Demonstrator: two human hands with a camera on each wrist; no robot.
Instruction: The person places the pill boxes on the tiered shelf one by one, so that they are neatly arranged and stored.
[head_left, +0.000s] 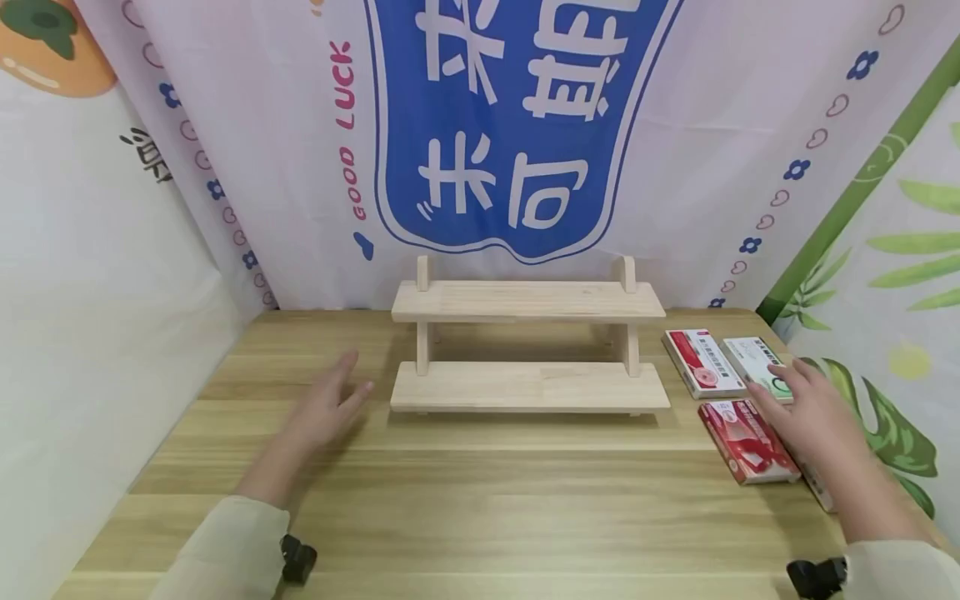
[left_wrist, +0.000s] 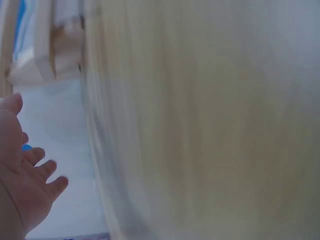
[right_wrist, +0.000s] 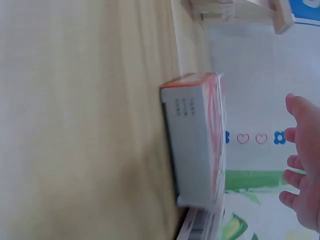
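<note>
My right hand point(head_left: 813, 412) hovers over several flat medicine boxes at the table's right side, fingers spread and holding nothing. Below its thumb lies a red box point(head_left: 750, 442), whose white end shows large in the right wrist view. Behind that are a red-and-white box point(head_left: 703, 363) and a white-and-green box point(head_left: 753, 358), the latter partly covered by the fingers. Another box point(head_left: 821, 492) is mostly hidden under the hand. My left hand point(head_left: 322, 410) is empty, its fingers loosely extended, left of a two-tier wooden shelf point(head_left: 528, 387).
The shelf stands at the back of the wooden table point(head_left: 480, 500), near a printed cloth backdrop point(head_left: 720, 167). White cloth hangs along the left side, and leaf-patterned cloth point(head_left: 900, 400) along the right. Both tiers of the shelf are bare wood.
</note>
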